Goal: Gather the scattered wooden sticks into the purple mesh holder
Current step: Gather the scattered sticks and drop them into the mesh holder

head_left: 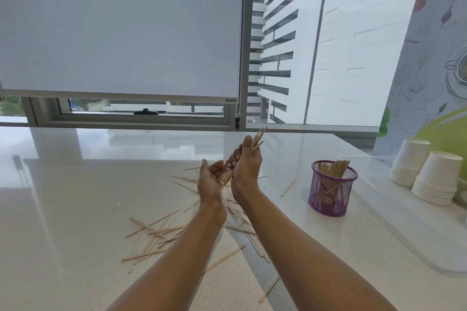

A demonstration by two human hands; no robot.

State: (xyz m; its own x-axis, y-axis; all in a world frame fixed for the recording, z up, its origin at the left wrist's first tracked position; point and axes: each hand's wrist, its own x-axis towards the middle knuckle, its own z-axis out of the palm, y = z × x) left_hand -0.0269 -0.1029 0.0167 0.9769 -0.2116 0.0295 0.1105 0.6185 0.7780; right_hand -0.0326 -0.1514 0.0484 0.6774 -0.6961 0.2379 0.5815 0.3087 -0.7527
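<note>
Fingers [244, 145] curled round sticks [260, 134], thin, pale

Thin, pale wooden sticks [161, 235] lie scattered and crossed on the desk [75, 209]. A tilted bundle [259, 137] is gripped in the right hand [246, 164] above them. The purple mesh holder [331, 192] stands upright to their right, several sticks inside.

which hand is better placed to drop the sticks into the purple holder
Right: the right hand grips the stick bundle and the purple holder stands on its side; the left hand only cups the ends.
</note>
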